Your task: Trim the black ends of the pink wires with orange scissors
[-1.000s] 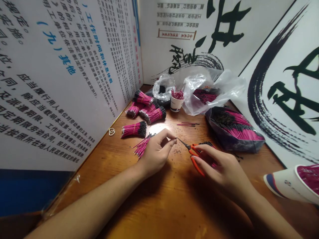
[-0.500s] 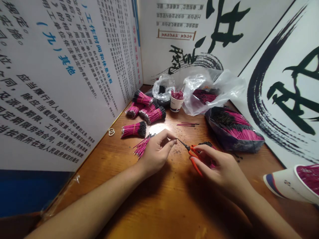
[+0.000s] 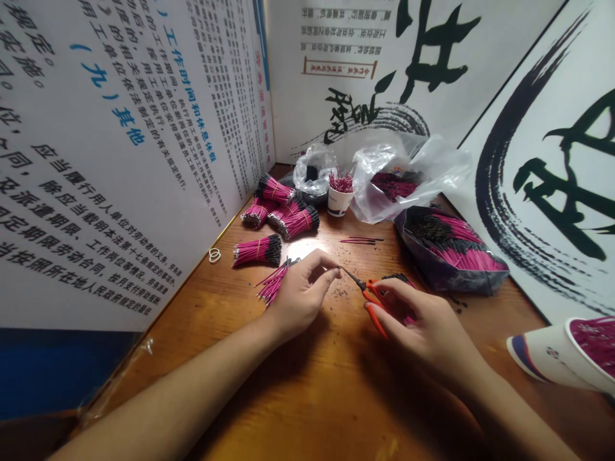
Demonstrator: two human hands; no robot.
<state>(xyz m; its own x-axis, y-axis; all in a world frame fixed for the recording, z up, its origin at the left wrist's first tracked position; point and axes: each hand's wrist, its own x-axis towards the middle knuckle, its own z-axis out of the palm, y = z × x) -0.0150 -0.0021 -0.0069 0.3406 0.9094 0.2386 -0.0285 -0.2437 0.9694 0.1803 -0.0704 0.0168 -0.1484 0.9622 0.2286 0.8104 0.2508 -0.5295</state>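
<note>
My left hand (image 3: 302,298) has its thumb and forefinger pinched on what looks like a thin wire, close to the scissor tips. A loose bunch of pink wires (image 3: 271,283) with black ends juts out beside that hand. My right hand (image 3: 425,326) is shut on orange-handled scissors (image 3: 372,301), whose narrow metal blades (image 3: 353,278) point at my left fingertips. More pink wires (image 3: 408,319) lie partly hidden beneath my right hand.
Rubber-banded pink wire bundles (image 3: 257,251) lie at the left, near a rubber band (image 3: 214,256). A white cup (image 3: 340,200) and plastic bags (image 3: 391,182) of wires stand behind. A filled bag (image 3: 449,250) lies right. A tipped paper cup (image 3: 562,355) sits at the right edge. Printed boards wall the wooden table.
My right hand and the scissors have shifted very slightly. The head view has drifted a little, and my left hand has stayed nearly still.
</note>
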